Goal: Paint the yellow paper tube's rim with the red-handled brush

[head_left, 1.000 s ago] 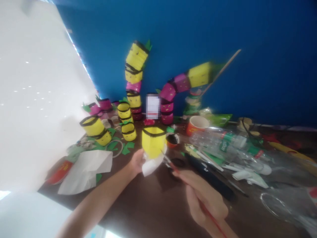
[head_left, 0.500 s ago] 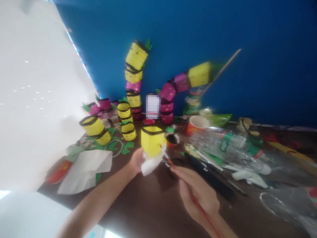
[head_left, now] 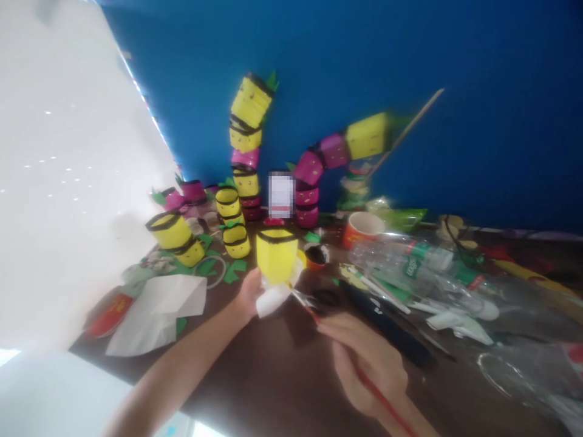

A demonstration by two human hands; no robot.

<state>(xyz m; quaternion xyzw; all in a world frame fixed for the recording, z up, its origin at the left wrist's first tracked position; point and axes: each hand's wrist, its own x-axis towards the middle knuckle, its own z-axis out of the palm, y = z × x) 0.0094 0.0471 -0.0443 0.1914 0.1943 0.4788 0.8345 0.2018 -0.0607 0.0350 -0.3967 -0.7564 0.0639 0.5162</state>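
My left hand (head_left: 250, 295) is closed around the lower side of a yellow cup (head_left: 276, 260) with a black rim, held upright above the table. White paper or tissue (head_left: 272, 300) hangs under the cup by that hand. My right hand (head_left: 368, 358) grips a thin paintbrush with a red handle (head_left: 381, 397), and its tip meets the cup's lower right side. Behind my right hand's side of the cup stands a small cup of black paint (head_left: 316, 255). Fingers of my left hand behind the cup are hidden.
Stacked yellow and magenta cups (head_left: 246, 136) rise against the blue wall. Smaller yellow cups (head_left: 235, 241), a tape ring (head_left: 214, 271) and a white sheet (head_left: 157, 306) lie left. Rightward are an orange paper cup (head_left: 363, 229), clear plastic bottles (head_left: 428, 261) and a dark tool (head_left: 387, 321).
The yellow cup has shifted slightly left and up in my left hand. The brush tip has moved down and left on the cup's side, and my right hand sits slightly lower.
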